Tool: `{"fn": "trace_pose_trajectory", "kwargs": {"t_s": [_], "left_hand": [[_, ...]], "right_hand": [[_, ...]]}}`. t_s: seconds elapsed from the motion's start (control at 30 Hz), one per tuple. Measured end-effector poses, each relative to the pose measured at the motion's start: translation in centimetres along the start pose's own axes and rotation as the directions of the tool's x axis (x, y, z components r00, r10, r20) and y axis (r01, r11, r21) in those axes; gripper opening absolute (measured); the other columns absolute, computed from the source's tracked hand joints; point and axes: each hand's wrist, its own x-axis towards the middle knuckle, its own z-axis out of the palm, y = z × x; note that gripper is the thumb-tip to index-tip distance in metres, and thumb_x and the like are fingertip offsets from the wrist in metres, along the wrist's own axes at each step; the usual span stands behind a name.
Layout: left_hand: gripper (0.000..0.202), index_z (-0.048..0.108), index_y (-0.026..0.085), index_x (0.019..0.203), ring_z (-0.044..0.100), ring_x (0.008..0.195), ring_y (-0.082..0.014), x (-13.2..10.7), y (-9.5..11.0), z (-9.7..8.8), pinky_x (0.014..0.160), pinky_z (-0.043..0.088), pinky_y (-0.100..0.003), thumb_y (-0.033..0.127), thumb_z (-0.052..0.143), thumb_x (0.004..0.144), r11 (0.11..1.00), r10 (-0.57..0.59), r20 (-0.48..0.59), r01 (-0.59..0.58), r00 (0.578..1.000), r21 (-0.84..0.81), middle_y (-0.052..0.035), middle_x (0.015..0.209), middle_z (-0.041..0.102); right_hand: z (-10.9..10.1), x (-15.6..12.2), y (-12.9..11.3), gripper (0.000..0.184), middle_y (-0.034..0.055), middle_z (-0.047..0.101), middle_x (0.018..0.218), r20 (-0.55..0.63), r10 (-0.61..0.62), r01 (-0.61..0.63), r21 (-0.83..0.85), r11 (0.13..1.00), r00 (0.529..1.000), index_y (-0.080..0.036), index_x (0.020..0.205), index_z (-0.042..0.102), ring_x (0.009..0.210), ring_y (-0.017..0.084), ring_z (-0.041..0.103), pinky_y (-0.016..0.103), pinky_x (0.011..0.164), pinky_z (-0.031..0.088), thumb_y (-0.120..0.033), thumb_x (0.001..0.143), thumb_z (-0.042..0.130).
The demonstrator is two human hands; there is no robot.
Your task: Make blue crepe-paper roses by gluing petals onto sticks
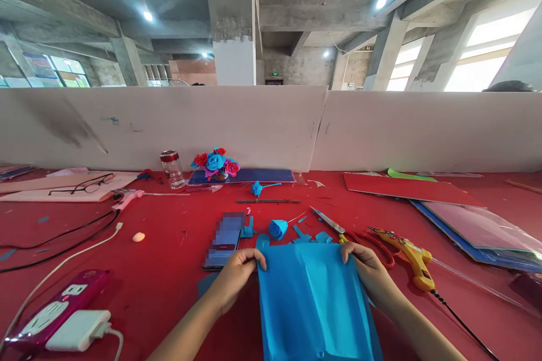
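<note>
A large blue paper sheet (311,304) lies near the table's front edge, folded over on itself. My left hand (235,278) pinches its top left corner, fingers closed on the paper. At the top right corner my right hand (370,274) grips the same sheet. Just beyond the sheet sit a small blue paper rose (278,229) and several blue paper scraps (311,235). A phone (224,240) rests beside my left hand.
Red-handled scissors (339,228) and a yellow glue gun (412,256) lie to the right. Coloured sheets (449,203) are stacked at far right. A paper flower bouquet (215,164), a glass jar (171,168), glasses (82,185), cables and a power strip (57,307) occupy the left.
</note>
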Motion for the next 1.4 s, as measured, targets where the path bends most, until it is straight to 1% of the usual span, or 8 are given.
{"fn": "trace_pose_trajectory", "kwargs": {"t_s": [0.2,0.33,0.57,0.8,0.93,1.07,1.2,1.4], "left_hand": [[0.005,0.053,0.020,0.072,0.042,0.062,-0.0116,-0.1,-0.1,0.1,0.060,0.034,-0.022,0.025,0.055,0.072,0.999,0.006,-0.021,-0.007,1.000,-0.053,0.0042,0.067,0.049],[0.050,0.049,0.029,0.114,0.055,0.085,-0.0195,-0.4,-0.5,-0.1,0.073,0.042,-0.029,0.032,0.068,0.068,0.997,-0.032,0.089,0.038,0.996,-0.067,-0.0023,0.100,0.059],[0.041,0.062,0.018,0.100,0.059,0.088,-0.0244,0.4,-0.9,-0.2,0.080,0.044,-0.036,0.050,0.058,0.073,0.999,-0.009,0.037,0.011,0.999,-0.048,-0.0060,0.097,0.066],[0.052,0.054,0.024,0.115,0.049,0.113,-0.0288,-0.2,0.1,0.0,0.092,0.038,-0.039,0.055,0.057,0.073,0.995,-0.018,-0.053,0.013,0.998,-0.103,-0.0076,0.119,0.058],[0.056,0.047,0.027,0.123,0.024,0.131,-0.0277,-0.6,-0.1,-0.3,0.101,0.030,-0.037,0.052,0.057,0.074,0.996,-0.048,-0.162,0.035,0.986,-0.083,-0.0061,0.136,0.043],[0.070,0.033,0.029,0.132,0.030,0.129,-0.0275,-0.8,-0.5,-0.5,0.097,0.035,-0.039,0.040,0.065,0.072,0.993,-0.061,0.046,0.065,0.997,-0.097,-0.0057,0.144,0.029],[0.058,0.048,0.023,0.122,0.051,0.111,-0.0279,-0.9,-0.6,-0.5,0.089,0.043,-0.041,0.034,0.069,0.069,0.994,-0.098,0.211,0.104,0.972,-0.017,-0.0097,0.127,0.052],[0.034,0.063,0.022,0.104,0.055,0.101,-0.0274,-0.5,-0.8,-0.3,0.086,0.043,-0.040,0.044,0.054,0.079,0.999,-0.026,0.117,0.021,0.993,0.044,-0.0059,0.104,0.064]], "right_hand": [[0.2,-0.2,0.1,0.031,-0.0027,0.045,0.060,0.047,-0.012,0.013,-0.024,1.000,0.999,-0.019,0.056,0.050,0.050,0.009,0.038,0.021,0.044,0.032,-0.044,0.070,0.062],[0.1,-0.2,0.5,0.025,-0.0031,0.048,0.064,0.154,0.028,-0.024,-0.029,0.999,0.988,-0.021,0.077,0.055,0.053,0.010,0.042,0.021,0.047,0.036,-0.046,0.074,0.060],[0.1,0.4,1.2,0.026,-0.0017,0.052,0.061,0.141,-0.019,0.032,-0.088,0.996,0.990,-0.019,0.080,0.059,0.055,0.012,0.049,0.024,0.054,0.043,-0.045,0.075,0.061],[-0.1,-1.1,0.0,0.065,0.0105,0.059,0.114,0.312,0.017,-0.001,-0.051,0.999,0.950,-0.025,0.111,0.057,0.100,0.028,0.056,0.039,0.084,0.045,-0.069,0.063,0.055],[0.5,-1.4,-0.4,0.043,0.0068,0.067,0.090,0.344,0.178,-0.144,-0.123,0.982,0.922,-0.022,0.093,0.065,0.082,0.025,0.062,0.037,0.074,0.049,-0.056,0.068,0.062],[0.9,-1.0,-0.3,0.034,-0.0004,0.059,0.055,0.191,0.191,-0.164,-0.149,0.975,0.963,-0.018,0.059,0.060,0.049,0.014,0.054,0.026,0.049,0.046,-0.049,0.072,0.061],[0.8,-0.8,-0.3,0.033,-0.0013,0.058,0.053,0.144,0.186,-0.173,-0.101,0.980,0.972,-0.017,0.060,0.060,0.047,0.013,0.053,0.025,0.046,0.045,-0.049,0.069,0.064],[1.0,-1.1,-1.0,0.030,0.0022,0.066,0.064,0.197,0.217,-0.227,0.028,0.974,0.956,-0.018,0.068,0.064,0.058,0.019,0.062,0.034,0.061,0.051,-0.048,0.072,0.063]]}}
